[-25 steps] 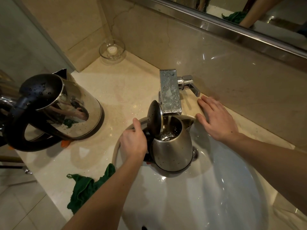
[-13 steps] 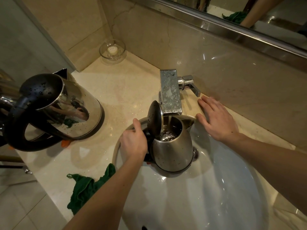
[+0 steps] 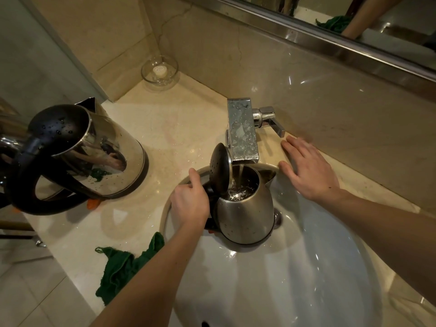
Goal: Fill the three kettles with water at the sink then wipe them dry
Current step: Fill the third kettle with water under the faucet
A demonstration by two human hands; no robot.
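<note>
Right under the tap [image 3: 243, 135], in the sink [image 3: 271, 291], the small kettle [image 3: 245, 213] stands upright taking water, left hand [image 3: 190, 206] clamped on its handle, right hand [image 3: 309, 172] flat and empty on the bench [image 3: 165, 128] nearest the tap lever [image 3: 271, 120].

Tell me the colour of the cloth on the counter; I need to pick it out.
Dark green cloth, seen in the head view, crumpled at the counter's edge.
</note>
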